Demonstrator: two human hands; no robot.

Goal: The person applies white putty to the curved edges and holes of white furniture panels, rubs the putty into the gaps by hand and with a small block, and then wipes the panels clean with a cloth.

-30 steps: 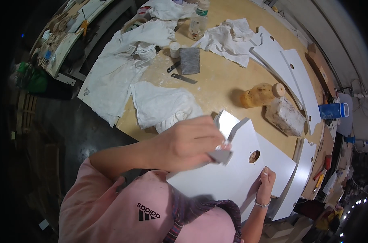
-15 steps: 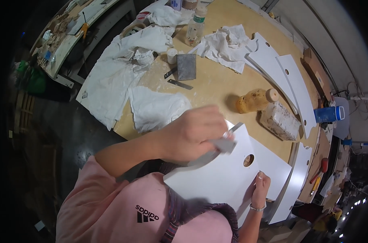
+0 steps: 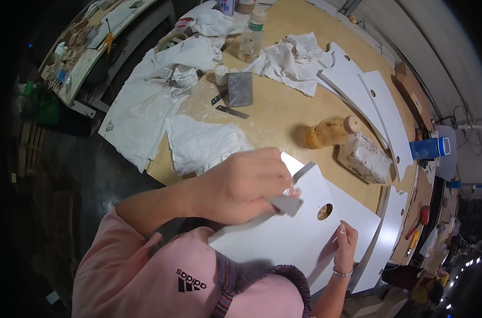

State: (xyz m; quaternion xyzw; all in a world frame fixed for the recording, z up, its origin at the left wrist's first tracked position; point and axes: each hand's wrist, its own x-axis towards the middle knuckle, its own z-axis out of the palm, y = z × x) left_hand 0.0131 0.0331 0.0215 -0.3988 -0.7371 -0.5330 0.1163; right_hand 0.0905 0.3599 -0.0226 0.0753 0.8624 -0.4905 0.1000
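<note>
On my feed the white panel (image 3: 267, 241) lay closest, just in front of the body, over a second sheet (image 3: 355, 214). The right hand (image 3: 346, 241) gripped its side edge near the hole (image 3: 324, 212); had that hold loosened, I judged, the panel could have swung. The left hand (image 3: 246, 183) was closed on a grey pad (image 3: 287, 205) above its face; whether they touched, I couldn't tell. A tilted stroke might have scratched the white. Farther out sat a bottle (image 3: 326, 132) and a block (image 3: 364, 157), which a forward shove could have knocked.
</note>
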